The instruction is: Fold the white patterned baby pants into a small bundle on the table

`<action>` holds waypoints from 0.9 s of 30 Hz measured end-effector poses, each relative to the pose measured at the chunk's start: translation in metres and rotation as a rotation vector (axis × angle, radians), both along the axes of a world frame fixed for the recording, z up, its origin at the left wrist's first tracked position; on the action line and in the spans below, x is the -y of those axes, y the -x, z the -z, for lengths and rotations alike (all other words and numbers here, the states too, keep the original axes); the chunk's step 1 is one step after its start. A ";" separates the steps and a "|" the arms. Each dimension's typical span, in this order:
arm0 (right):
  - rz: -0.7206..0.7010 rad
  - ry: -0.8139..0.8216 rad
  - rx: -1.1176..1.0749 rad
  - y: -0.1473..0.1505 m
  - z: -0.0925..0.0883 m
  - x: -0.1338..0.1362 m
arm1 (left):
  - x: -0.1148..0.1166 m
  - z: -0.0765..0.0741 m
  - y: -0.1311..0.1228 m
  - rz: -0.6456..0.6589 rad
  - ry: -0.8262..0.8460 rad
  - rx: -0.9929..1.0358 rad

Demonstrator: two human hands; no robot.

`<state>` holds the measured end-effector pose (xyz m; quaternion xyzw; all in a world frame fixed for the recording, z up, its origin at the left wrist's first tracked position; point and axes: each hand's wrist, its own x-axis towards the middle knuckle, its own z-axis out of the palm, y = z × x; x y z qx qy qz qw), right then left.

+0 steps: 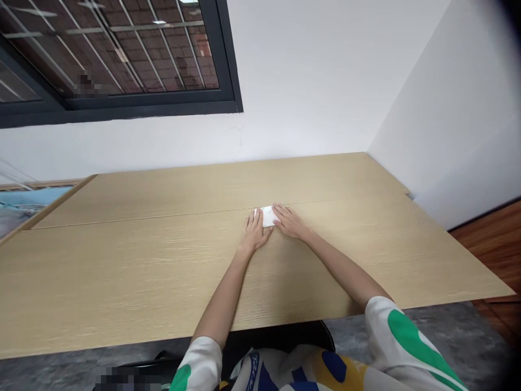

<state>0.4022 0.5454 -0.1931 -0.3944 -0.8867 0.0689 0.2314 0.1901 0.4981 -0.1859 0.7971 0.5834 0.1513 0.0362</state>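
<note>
A small white folded tissue or paper (268, 216) lies flat on the light wooden table (154, 271), close to the seam between its boards. My left hand (255, 233) rests on the tissue's left edge, fingers stretched forward and thumb out to the side. From the other side, my right hand (290, 221) lies flat with its fingertips on the right edge. Both palms face down, and neither hand is closed round the tissue. Faint marks show on its surface, too small to make out.
Behind the table rises a white wall (301, 81) with a dark-framed barred window (154, 103) at upper left. Blue cloth (36, 194) shows beyond the table's left end. A reddish wooden panel (488, 233) stands at right. Below the front edge is a black seat (280, 334).
</note>
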 end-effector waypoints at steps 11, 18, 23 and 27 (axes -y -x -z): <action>-0.104 0.040 -0.022 -0.021 -0.013 -0.005 | -0.004 -0.012 0.008 0.074 -0.018 0.043; -0.097 0.118 -0.150 -0.019 -0.014 -0.031 | -0.013 -0.011 0.008 -0.011 -0.024 0.205; -0.060 0.189 -0.375 -0.011 -0.029 -0.042 | -0.007 -0.011 0.003 -0.121 -0.112 0.364; -0.008 0.393 -0.599 0.003 -0.042 -0.059 | -0.002 -0.012 -0.005 -0.205 -0.151 0.525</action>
